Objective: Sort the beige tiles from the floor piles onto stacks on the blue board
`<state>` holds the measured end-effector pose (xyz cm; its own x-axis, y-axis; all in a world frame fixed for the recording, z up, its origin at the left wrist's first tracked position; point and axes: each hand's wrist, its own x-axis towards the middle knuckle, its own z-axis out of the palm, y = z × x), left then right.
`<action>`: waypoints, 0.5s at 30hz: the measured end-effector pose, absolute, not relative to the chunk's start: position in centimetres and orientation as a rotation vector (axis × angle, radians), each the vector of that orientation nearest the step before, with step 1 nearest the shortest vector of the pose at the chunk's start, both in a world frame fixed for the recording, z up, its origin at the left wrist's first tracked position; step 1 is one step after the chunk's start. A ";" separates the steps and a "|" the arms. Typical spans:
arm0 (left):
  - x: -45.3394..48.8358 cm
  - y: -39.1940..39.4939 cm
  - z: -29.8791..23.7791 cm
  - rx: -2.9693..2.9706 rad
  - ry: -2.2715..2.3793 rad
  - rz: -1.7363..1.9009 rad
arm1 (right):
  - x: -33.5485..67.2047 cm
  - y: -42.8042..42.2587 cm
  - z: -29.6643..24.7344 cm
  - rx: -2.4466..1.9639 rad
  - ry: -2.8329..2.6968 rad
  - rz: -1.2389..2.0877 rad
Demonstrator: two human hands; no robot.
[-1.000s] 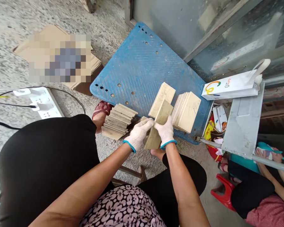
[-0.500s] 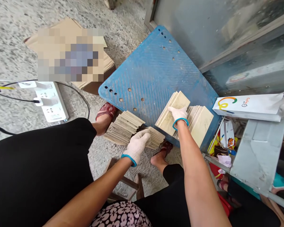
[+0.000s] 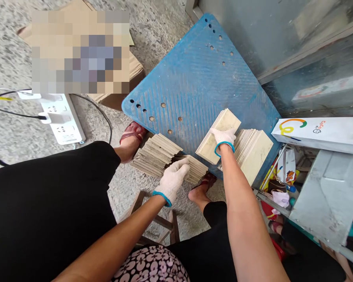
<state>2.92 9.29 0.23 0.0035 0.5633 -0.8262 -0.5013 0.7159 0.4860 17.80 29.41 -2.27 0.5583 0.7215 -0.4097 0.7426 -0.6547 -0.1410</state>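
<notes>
The right hand, white-gloved with a blue cuff, lay across the middle stack of thin pale panels on the blue platform. Its thumb reached toward the stack's left edge and its palm covered part of the upper face; we could not tell whether the fingers were clamped on the panels or merely rested there. We judged that this broad contact steadied the stack and kept its edges roughly even. Just beside it, the right stack showed its pieces stepped one behind another, an offset that we attributed to leaning rather than flat piling.

The left hand, gloved alike, hung at the near side of the platform, beside the left pile and just in front of the smaller pile. Its fingers were curled with the thumb close to them, but we could not tell whether the tips met or pinched a panel. In both piles the panels overlapped on a slant, thin edges uppermost; this arrangement, in our judgement, left each edge easy to reach. What bore these piles was hidden from us.

At the right, a white paper bag rested by a metal shelf. At the left, a power strip lay well apart from the panels, near folded cardboard.
</notes>
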 end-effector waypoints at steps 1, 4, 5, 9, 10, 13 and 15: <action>3.0 9.2 0.0 0.091 1.353 0.827 | 17.7 29.3 -1.9 2.751 1.283 -0.677; 2.8 9.0 -0.6 0.246 1.470 0.780 | 17.8 28.7 -0.9 2.774 1.336 -0.701; 2.7 9.0 -0.6 0.315 1.516 0.752 | 17.9 28.3 -0.6 2.776 1.367 -0.717; 2.0 9.2 0.1 0.569 1.706 0.602 | 18.4 26.0 0.3 2.830 1.522 -0.718; 1.9 9.2 0.4 0.604 1.747 0.570 | 18.6 25.4 0.6 2.845 1.581 -0.697; 1.8 8.9 1.3 0.679 1.831 0.514 | 19.6 23.6 1.3 2.866 1.771 -0.628; 1.8 8.3 1.8 0.743 1.858 0.497 | 20.5 22.3 1.7 2.897 1.852 -0.672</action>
<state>1.75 8.28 1.82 -0.2803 0.6903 -0.6670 0.2655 0.7235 0.6373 20.53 22.29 1.66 0.3879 0.9139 -0.1197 0.7781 -0.3943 -0.4889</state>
